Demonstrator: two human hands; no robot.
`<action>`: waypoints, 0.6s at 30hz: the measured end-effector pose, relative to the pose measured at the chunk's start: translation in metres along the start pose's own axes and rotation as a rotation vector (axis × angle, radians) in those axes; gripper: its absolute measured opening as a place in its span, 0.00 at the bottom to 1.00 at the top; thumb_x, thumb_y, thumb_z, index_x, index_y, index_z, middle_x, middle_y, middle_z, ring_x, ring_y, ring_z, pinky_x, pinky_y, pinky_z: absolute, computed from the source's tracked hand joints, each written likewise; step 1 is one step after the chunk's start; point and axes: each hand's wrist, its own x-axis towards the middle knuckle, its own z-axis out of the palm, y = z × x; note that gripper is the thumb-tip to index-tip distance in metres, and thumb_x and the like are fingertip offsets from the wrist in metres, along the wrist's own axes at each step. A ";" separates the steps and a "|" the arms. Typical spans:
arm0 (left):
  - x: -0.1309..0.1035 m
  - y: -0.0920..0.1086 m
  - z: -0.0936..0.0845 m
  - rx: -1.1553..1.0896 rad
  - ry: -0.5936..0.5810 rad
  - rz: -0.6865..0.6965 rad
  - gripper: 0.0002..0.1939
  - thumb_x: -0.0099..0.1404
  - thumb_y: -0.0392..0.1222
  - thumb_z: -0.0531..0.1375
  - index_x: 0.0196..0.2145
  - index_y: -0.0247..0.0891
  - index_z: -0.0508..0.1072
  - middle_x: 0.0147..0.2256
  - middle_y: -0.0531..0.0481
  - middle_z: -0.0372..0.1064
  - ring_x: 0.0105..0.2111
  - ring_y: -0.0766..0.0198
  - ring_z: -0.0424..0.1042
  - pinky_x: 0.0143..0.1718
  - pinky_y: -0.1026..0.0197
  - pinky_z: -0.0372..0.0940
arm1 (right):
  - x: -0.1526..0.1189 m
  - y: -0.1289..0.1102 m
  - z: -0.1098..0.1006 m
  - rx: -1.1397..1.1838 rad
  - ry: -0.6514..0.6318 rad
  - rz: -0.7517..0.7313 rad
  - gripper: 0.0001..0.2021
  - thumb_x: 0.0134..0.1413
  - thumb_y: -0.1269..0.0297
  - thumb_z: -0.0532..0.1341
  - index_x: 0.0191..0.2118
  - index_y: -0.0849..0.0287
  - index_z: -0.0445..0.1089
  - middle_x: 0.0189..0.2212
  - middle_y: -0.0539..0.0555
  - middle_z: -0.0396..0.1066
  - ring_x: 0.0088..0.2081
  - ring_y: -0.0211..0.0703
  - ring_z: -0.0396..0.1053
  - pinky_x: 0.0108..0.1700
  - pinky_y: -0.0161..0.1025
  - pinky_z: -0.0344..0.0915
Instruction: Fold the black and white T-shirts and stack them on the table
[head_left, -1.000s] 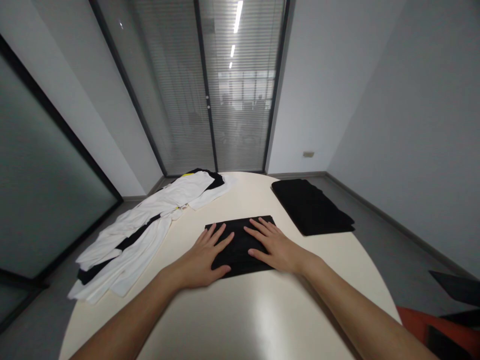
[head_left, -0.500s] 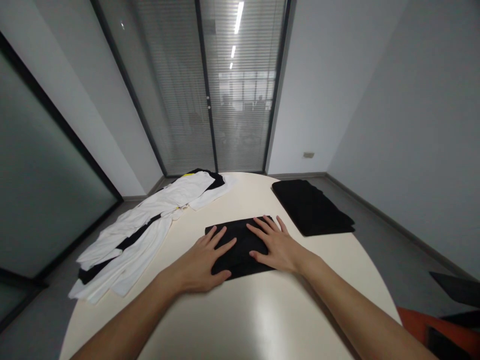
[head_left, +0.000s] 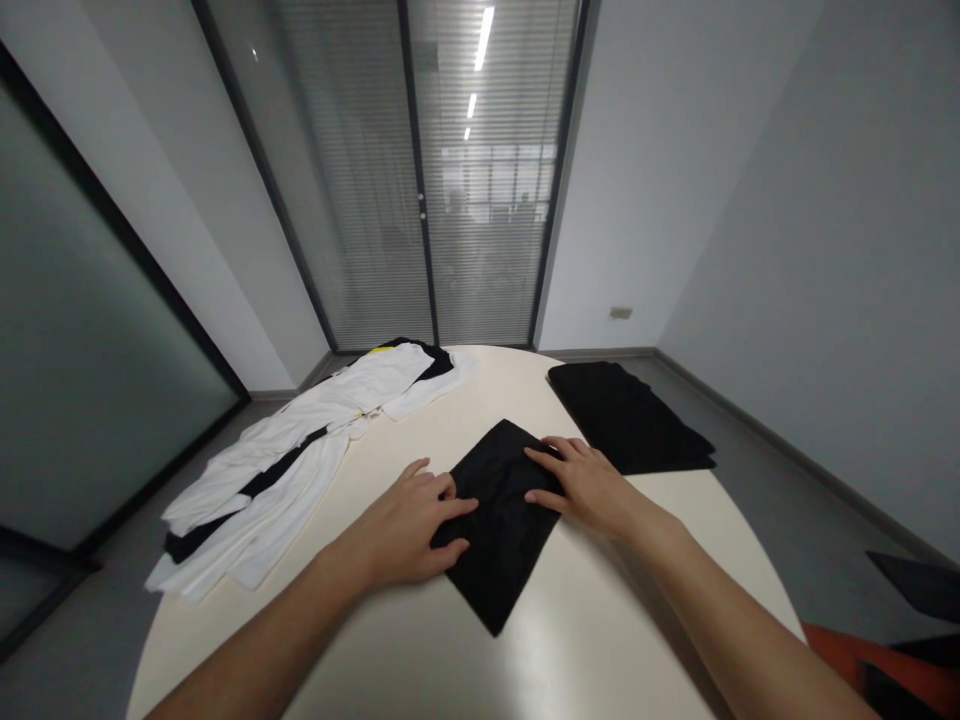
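Note:
A folded black garment, smooth and flat, lies on the table turned so that its corners point away from me and toward me. My left hand touches its left corner, thumb and index finger spread apart over the cloth and the other fingers loosely bent. On the opposite corner rests my right hand, with its thumb apart from its fingertips. Neither hand visibly closes around the fabric. Whether any fingertips lie beneath the edges is hidden.
White and black garments are laid in a loose, overlapping pile along the table's left side. A folded black stack sits at the right edge. The round white table stands before a glass partition. An orange chair is at lower right.
The folded black garment has turned from lying roughly sideways to a diamond position. Both hands have shifted from pressing flat on top to its left and right corners.

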 end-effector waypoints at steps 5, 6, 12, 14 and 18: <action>0.001 0.012 0.004 -0.111 -0.059 0.079 0.23 0.65 0.47 0.63 0.57 0.44 0.74 0.45 0.44 0.70 0.43 0.54 0.73 0.47 0.52 0.68 | -0.001 0.006 0.001 -0.102 0.033 0.196 0.29 0.61 0.45 0.62 0.63 0.53 0.69 0.60 0.65 0.66 0.55 0.62 0.69 0.54 0.51 0.68; 0.001 0.015 0.006 -0.143 -0.061 0.099 0.21 0.66 0.47 0.63 0.56 0.43 0.75 0.45 0.45 0.71 0.42 0.55 0.73 0.46 0.53 0.68 | 0.000 0.006 0.000 -0.101 0.031 0.256 0.27 0.62 0.47 0.62 0.62 0.54 0.70 0.58 0.66 0.68 0.53 0.60 0.71 0.52 0.49 0.69; 0.007 0.021 0.019 -0.326 -0.002 0.242 0.13 0.73 0.40 0.54 0.50 0.40 0.77 0.46 0.45 0.75 0.43 0.62 0.75 0.47 0.59 0.69 | 0.006 0.004 0.001 0.066 0.002 0.354 0.27 0.67 0.49 0.55 0.62 0.61 0.68 0.51 0.66 0.75 0.50 0.59 0.75 0.50 0.48 0.70; 0.008 0.015 0.025 -0.248 0.077 0.232 0.16 0.73 0.42 0.55 0.55 0.42 0.74 0.56 0.43 0.70 0.56 0.55 0.70 0.58 0.51 0.64 | 0.009 0.005 0.004 0.126 0.010 0.316 0.28 0.67 0.49 0.55 0.63 0.63 0.67 0.53 0.65 0.74 0.53 0.60 0.74 0.53 0.49 0.69; 0.005 0.001 0.037 -0.132 0.044 0.094 0.39 0.69 0.54 0.61 0.71 0.47 0.52 0.73 0.42 0.41 0.72 0.43 0.41 0.68 0.34 0.45 | 0.012 0.001 0.009 0.207 0.087 0.201 0.28 0.67 0.54 0.56 0.65 0.66 0.64 0.62 0.66 0.66 0.61 0.56 0.68 0.62 0.47 0.64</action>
